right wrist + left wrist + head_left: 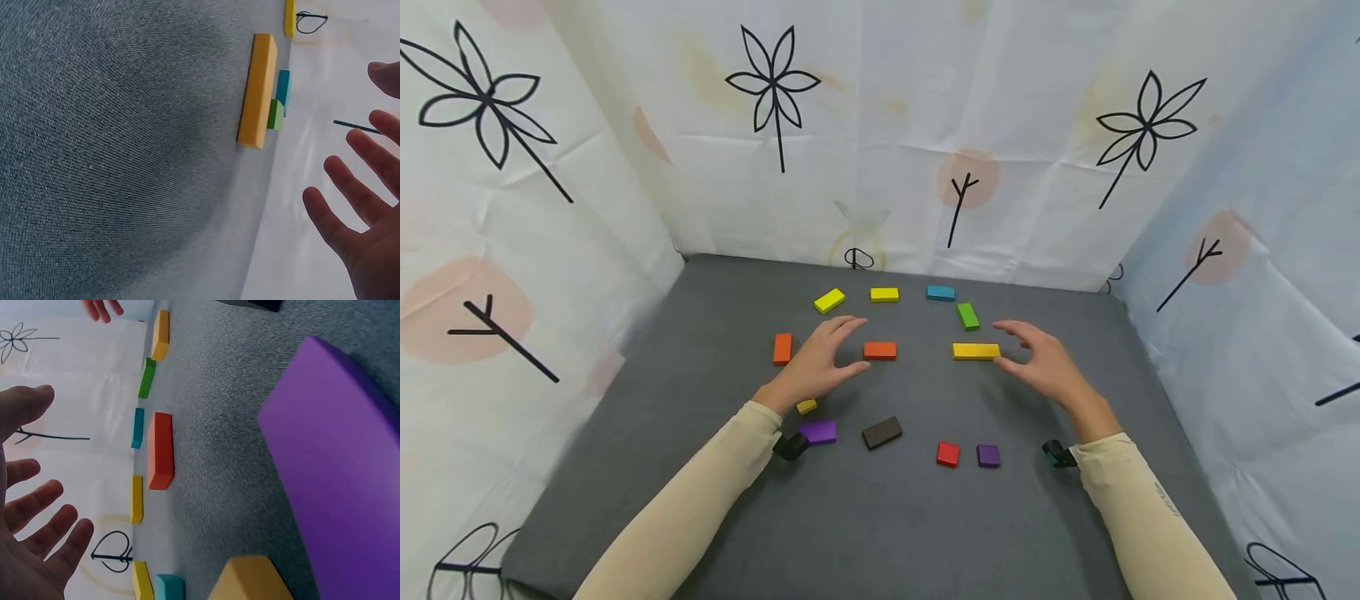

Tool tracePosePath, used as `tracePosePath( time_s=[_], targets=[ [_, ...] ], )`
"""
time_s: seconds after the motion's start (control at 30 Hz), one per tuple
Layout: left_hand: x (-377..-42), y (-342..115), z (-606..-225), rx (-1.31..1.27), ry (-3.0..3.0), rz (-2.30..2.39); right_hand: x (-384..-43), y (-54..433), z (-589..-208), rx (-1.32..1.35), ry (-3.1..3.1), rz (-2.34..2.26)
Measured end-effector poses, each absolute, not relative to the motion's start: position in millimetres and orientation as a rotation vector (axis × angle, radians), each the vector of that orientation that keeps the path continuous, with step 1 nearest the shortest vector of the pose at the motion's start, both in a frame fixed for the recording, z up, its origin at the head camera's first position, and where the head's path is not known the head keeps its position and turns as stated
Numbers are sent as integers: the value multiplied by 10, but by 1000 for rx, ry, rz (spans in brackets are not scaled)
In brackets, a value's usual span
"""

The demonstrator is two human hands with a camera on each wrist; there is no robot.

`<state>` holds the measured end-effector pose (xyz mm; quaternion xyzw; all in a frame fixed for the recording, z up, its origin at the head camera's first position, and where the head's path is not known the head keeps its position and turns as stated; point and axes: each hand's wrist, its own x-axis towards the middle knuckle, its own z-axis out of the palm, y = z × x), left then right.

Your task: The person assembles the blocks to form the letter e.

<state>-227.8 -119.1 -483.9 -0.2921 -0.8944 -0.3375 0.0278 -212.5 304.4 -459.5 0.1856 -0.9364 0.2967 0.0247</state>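
Above the table my left hand (820, 358) hovers with spread fingers and holds nothing. Nearest to it lie an orange block (880, 351) on its right and another orange block (782, 349) on its left. Under its wrist are a small yellow block (807, 407) and a purple block (820, 432), both partly covered in the head view. A teal block (170, 587), seen in the left wrist view, is hidden in the head view. My right hand (1041, 362), also bare and with fingers apart, is raised beside the long yellow-orange block (976, 352).
Toward the back lie two yellow blocks (884, 295), a blue block (940, 292) and a green block (967, 317). Nearer the front are a dark brown block (882, 432), a red block (948, 454) and a small purple block (988, 456). Patterned cloth walls (880, 125) enclose the grey table (880, 533).
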Motion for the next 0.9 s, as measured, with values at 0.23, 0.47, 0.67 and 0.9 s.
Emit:
tracePosePath(
  time_s=[0.23,0.47,0.67,0.9],
  targets=[
    [-2437,-1112,-4868,-914,-2810,-1009,-2243,3004,-4629,587,-2949,913],
    [-2538,-1044,-4929,-874,-2908,-1020,-2359,2927,-4694,619,-2992,936],
    [-2602,-971,-4976,-878,-2930,-1033,-2434,2902,-4774,627,-3006,935],
    [-2650,-922,-5046,-866,-2979,-999,-2493,2870,-4870,625,-3047,899]
  ],
)
